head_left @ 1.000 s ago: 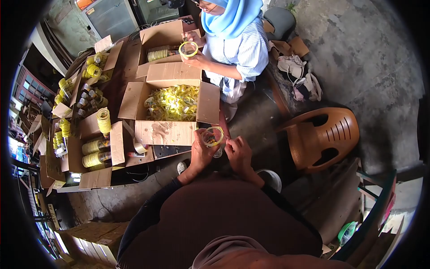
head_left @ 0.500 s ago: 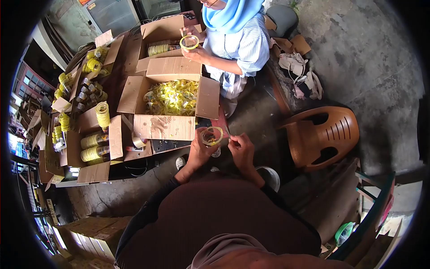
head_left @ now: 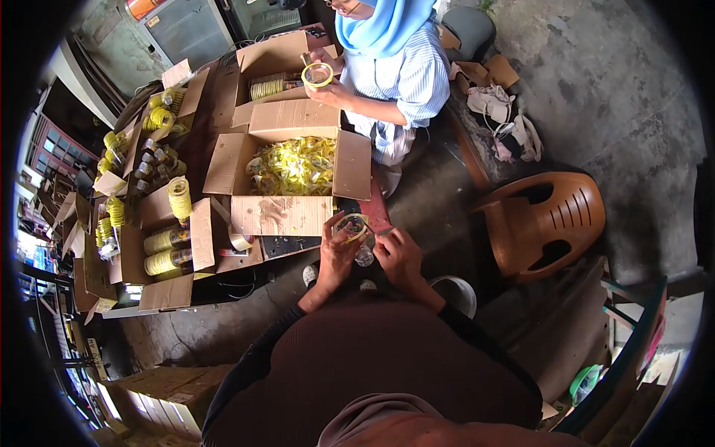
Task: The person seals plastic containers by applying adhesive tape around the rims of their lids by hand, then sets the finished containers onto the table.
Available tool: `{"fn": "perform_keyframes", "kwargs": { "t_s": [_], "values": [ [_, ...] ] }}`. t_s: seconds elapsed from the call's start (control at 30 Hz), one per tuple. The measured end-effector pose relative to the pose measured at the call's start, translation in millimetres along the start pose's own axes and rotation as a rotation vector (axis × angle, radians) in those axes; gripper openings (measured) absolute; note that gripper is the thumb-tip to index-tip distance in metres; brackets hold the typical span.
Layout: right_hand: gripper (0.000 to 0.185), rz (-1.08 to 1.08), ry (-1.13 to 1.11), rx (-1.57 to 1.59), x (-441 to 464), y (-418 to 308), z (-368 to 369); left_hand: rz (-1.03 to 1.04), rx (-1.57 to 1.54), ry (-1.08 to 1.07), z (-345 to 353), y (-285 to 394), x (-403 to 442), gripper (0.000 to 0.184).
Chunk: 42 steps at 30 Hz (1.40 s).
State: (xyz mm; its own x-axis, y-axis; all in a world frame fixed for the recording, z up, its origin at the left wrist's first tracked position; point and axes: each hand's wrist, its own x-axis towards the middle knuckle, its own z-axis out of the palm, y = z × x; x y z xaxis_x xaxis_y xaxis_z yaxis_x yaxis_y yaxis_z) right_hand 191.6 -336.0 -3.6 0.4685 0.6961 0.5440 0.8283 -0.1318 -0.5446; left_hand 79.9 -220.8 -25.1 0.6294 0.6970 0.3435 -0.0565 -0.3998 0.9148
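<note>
My left hand point(head_left: 337, 257) grips a clear plastic cup point(head_left: 364, 257) with a yellow rim. The cup is tilted, its mouth to the upper left and its base toward my other hand. My right hand point(head_left: 400, 257) is closed in a pinch on a small thin tool point(head_left: 384, 232) beside the rim; its exact kind is too small to tell. Just beyond my hands, an open cardboard box point(head_left: 281, 212) holds a heap of yellow and clear plastic strips point(head_left: 294, 165).
Across the table, a person point(head_left: 395, 82) holds a similar yellow-rimmed cup point(head_left: 318, 74). At left, an open carton point(head_left: 170, 293) contains stacked yellow-rimmed cups point(head_left: 179, 200). A brown plastic chair point(head_left: 547, 223) stands at right, and a pale bucket point(head_left: 456, 295) is beside my right arm.
The cup in my left hand has tipped, so its base now shows toward the right hand. My right hand stays close to the rim. The whole view has shifted slightly.
</note>
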Motion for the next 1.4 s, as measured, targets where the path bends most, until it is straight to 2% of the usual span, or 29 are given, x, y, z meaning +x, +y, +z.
{"fn": "perform_keyframes", "kwargs": {
  "t_s": [0.03, 0.1, 0.17, 0.23, 0.33, 0.77, 0.83, 1.0, 1.07, 1.23, 1.37, 1.4],
  "values": [
    [0.021, 0.003, -0.014, -0.006, 0.5, -0.9, 0.9, -0.051, -0.125, 0.051, 2.6, -1.7, -1.9, 0.027],
    [0.021, 0.019, -0.013, 0.004, -0.1, -2.4, 3.9, -0.069, -0.117, 0.062, 3.7, 4.0, -2.3, 0.025],
    [0.020, 0.035, -0.018, 0.016, -1.4, -3.7, 7.2, 0.163, 0.233, 0.049, 2.1, 3.9, -2.8, 0.032],
    [0.018, 0.035, -0.013, -0.002, -0.9, -3.8, 9.9, 0.196, 0.306, 0.049, 1.0, 3.4, -4.2, 0.028],
    [0.016, 0.083, -0.039, 0.035, 0.5, -6.0, 10.0, 0.029, 0.184, 0.045, 1.8, 3.2, -9.2, 0.022],
    [0.008, 0.181, -0.126, -0.012, -11.5, 10.3, 30.6, -0.029, 0.192, -0.046, -0.3, -14.3, -28.4, 0.020],
    [0.007, 0.214, -0.139, -0.063, -12.3, 29.8, 37.9, 0.034, 0.040, -0.080, 2.6, -15.0, -30.7, 0.027],
    [0.012, 0.363, -0.249, 0.041, -27.3, 66.2, 66.7, -0.072, 0.078, -0.049, -18.1, -15.8, -20.9, 0.029],
    [0.015, 0.553, -0.375, 0.187, -31.3, 76.8, 81.6, -0.053, 0.067, -0.046, -27.5, -24.1, -19.9, 0.028],
    [0.018, 0.494, -0.422, 0.270, -43.5, 122.4, 155.0, -0.047, -0.038, -0.089, -58.3, -39.5, -19.9, 0.026],
    [0.030, 0.530, -0.404, 0.303, -28.2, 136.9, 196.0, -0.071, 0.019, -0.068, -82.4, -20.6, -13.2, 0.025],
    [0.034, 0.631, -0.395, 0.386, -19.2, 133.2, 197.2, -0.069, 0.027, -0.067, -88.7, -24.6, -13.0, 0.024]
  ]
}}
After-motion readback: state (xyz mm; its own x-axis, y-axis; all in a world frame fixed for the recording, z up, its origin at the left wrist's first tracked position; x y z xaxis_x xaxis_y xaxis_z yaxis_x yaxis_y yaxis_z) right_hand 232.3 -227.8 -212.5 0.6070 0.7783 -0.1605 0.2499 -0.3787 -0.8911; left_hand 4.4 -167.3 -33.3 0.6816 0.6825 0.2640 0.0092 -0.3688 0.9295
